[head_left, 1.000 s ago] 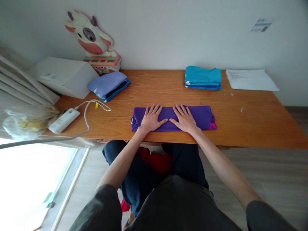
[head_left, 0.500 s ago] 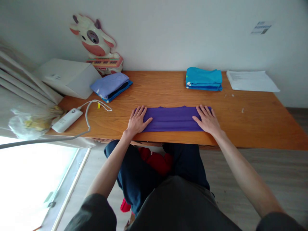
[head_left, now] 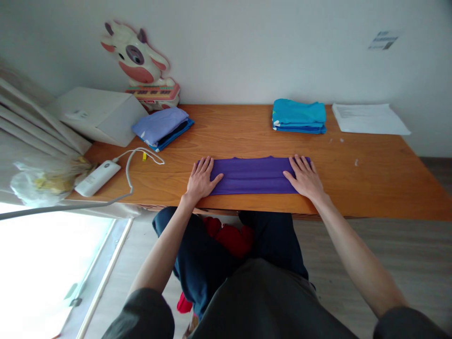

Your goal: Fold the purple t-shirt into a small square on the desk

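Observation:
A purple cloth (head_left: 252, 176) lies folded into a long flat strip near the front edge of the wooden table, with a crease running along it. My left hand (head_left: 202, 179) rests flat on its left end, fingers spread. On the right end lies my right hand (head_left: 304, 175), also flat with the fingers apart. Each palm covers a corner area of the cloth, so its short ends are partly hidden.
A folded turquoise cloth (head_left: 299, 116) and white papers (head_left: 369, 118) lie at the back right. Folded lilac and blue cloth (head_left: 162, 126), a white box (head_left: 100, 113), a cow toy keyboard (head_left: 144, 70), a white device (head_left: 98, 178) with a cable and a plastic bag (head_left: 42, 181) occupy the left.
Almost nothing differs. Both hands stay flat on the purple cloth, and the view has shifted very slightly.

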A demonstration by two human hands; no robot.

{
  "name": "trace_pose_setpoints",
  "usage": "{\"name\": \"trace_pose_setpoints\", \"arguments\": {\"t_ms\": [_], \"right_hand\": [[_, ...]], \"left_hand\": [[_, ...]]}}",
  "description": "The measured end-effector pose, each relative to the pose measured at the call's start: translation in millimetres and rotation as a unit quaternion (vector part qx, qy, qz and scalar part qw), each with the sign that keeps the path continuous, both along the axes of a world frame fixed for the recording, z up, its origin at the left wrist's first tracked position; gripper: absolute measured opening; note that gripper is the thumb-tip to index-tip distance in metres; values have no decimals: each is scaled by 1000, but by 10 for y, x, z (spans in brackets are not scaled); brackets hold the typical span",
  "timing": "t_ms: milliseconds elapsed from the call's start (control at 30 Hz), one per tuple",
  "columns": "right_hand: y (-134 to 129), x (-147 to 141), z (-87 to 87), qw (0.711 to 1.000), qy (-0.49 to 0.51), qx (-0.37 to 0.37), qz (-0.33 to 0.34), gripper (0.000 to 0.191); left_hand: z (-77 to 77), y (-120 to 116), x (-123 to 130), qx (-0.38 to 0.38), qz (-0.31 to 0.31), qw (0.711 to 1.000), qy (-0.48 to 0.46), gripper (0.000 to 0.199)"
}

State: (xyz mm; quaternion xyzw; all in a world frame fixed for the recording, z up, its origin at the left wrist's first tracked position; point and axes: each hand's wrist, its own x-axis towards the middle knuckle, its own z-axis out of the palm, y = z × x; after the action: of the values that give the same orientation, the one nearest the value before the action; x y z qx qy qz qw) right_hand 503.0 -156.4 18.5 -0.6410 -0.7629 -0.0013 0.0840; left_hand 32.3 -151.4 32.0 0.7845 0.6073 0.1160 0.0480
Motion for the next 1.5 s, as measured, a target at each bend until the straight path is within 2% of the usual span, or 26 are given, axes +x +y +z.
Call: {"name": "trace_pose_setpoints", "arguments": {"t_ms": [300,633,1067,1500], "right_hand": [[2,5,14,1000,19,-5,4,89],[8,22,10,1000,-5,-11,8,91],[-79,34,23,999,-9,-12,32,90],[-213,31,-7,999,21,4,45,89]], "left_hand": [[-11,11,-25,-4,-4,1000,0,89],[-12,-11,-24,-2,-2,1000,-5,87],[31,-186,-70,-9,3,1000,4,86],[-43,-231,-145,3,-11,1000,-24,89]]}}
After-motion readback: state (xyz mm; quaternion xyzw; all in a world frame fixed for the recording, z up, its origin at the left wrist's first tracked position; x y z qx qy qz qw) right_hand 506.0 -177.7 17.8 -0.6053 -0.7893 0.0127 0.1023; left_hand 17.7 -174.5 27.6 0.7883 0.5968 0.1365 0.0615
